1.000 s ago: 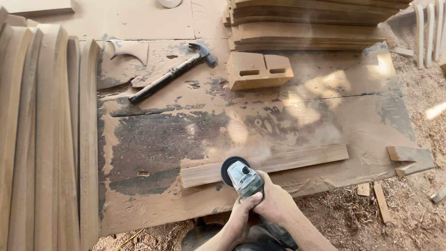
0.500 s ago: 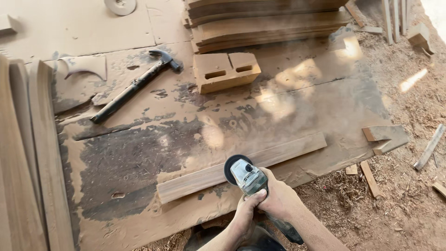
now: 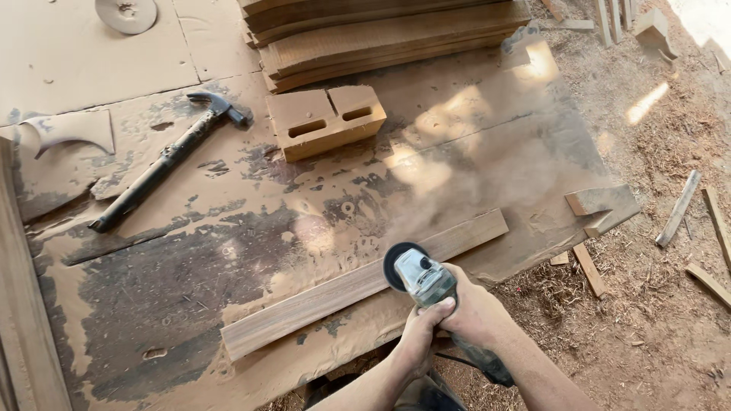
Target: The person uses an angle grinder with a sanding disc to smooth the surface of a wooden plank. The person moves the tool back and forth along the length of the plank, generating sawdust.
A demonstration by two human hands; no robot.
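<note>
- The wood strip [image 3: 365,285] lies flat near the front edge of the dusty surface [image 3: 228,251].
- The grinder [image 3: 419,275] touches its middle; sanding looks under way.
- Both hands, left hand [image 3: 422,331] and right hand [image 3: 476,308], have their fingers clamped on the grinder.
- Next, the wheel should slide gently along the strip.
- A hammer [image 3: 164,164] and a block [image 3: 326,120] lie farther back.
</note>
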